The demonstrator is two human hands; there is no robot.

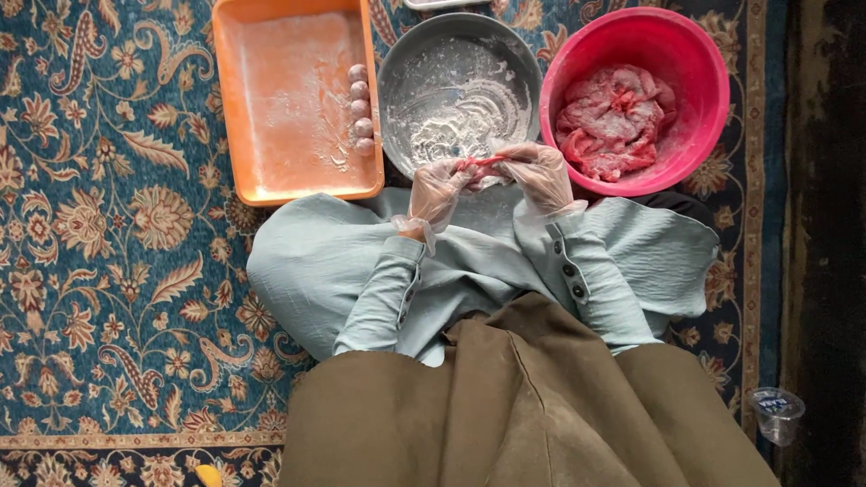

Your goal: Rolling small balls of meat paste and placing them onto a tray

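On a patterned carpet, the left hand and right hand, both gloved, pinch together one pink meat piece over a floured grey pan.

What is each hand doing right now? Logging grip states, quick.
Left hand: gloved, closed on one end of the small pink piece.
Right hand: gloved, closed on its other end.

Patterned blue carpet under orange tray, grey pan, pink bowl, plastic cup.

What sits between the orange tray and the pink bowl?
In the head view, a round grey metal pan dusted with white flour lies between the orange tray and the pink bowl.
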